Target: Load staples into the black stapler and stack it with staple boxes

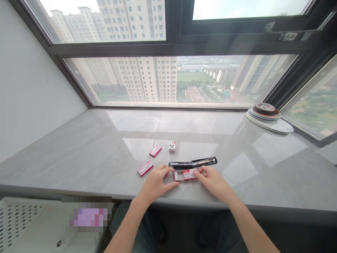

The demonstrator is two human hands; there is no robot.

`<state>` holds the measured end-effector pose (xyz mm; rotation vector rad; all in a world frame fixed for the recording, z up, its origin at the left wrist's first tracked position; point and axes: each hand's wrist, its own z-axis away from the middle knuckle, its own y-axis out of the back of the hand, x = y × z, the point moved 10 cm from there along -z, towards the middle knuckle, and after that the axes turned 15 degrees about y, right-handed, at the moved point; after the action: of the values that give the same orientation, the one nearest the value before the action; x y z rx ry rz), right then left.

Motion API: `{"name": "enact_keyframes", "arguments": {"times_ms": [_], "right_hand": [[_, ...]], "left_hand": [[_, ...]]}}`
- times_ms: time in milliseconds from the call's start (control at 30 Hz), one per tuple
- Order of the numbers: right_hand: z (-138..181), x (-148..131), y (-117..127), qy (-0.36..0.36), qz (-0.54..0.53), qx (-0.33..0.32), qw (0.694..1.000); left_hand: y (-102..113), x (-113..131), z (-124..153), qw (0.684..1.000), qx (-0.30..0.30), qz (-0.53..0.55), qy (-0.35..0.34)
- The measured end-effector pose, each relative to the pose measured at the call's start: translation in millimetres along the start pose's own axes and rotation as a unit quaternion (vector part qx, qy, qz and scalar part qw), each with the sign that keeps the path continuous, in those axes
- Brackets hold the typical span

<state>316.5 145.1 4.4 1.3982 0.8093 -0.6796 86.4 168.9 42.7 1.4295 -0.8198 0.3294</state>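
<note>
"Red-and-white box (pixel 185 175) at the centre of our dial, then. It lies on the ledge (pixel 110 151), its inner tray (pixel 180 176) slid out toward nine o'clock. Where do we have our hands?"

"Our right hand (pixel 212 178) is at three o'clock, thumb and fingers pinched on the end of the sleeve (pixel 189 174). Our left hand (pixel 157 180) is at nine, gripping nothing that we can see: thumb and forefinger stand apart around the tray's end. Whether either touches it, we cannot tell."

"What should worry us most?"

"Spilling, we'd say. We can't make out what the tray carries, but if that is loose, a tug at three with no grip at nine could jerk the tray free and scatter it. Pinching too hard might crush the sleeve and jam the slide."

"And the stapler (pixel 181 165) at twelve?"

"It lies swung wide just beyond the box, reaching toward one o'clock. Our left forefinger is so near its left end that a careless sweep might knock it askew."

"Any trouble at six?"

"The front edge (pixel 188 204) is near, and the surface looks glossy, so anything dropped could skid over. We might also mix up boxes: a second box (pixel 145 168) at nine and a third box (pixel 155 151) at ten look much alike. The small white box (pixel 172 146) at eleven seems safely apart."
</note>
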Motion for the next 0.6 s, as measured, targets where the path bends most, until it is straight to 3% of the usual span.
{"name": "enact_keyframes", "arguments": {"times_ms": [100, 200, 367, 467, 600], "right_hand": [[-2, -12, 8, 0.032, 0.061, 0.038, 0.997], [-4, -16, 3, 0.042, 0.092, 0.024, 0.995], [-2, -25, 11, 0.047, 0.147, 0.051, 0.987], [-4, -43, 15, 0.084, 0.115, 0.079, 0.987], [-16, -59, -3, 0.122, 0.061, 0.047, 0.990]], "left_hand": [[4, -3, 0, 1.000, 0.020, 0.010, 0.013], [7, -3, 2, 0.999, 0.044, 0.008, 0.012], [3, 0, 4, 0.999, 0.034, -0.005, -0.003], [6, -3, 5, 0.999, 0.052, 0.005, 0.011], [7, -4, 5, 0.997, 0.070, -0.002, 0.016]]}}
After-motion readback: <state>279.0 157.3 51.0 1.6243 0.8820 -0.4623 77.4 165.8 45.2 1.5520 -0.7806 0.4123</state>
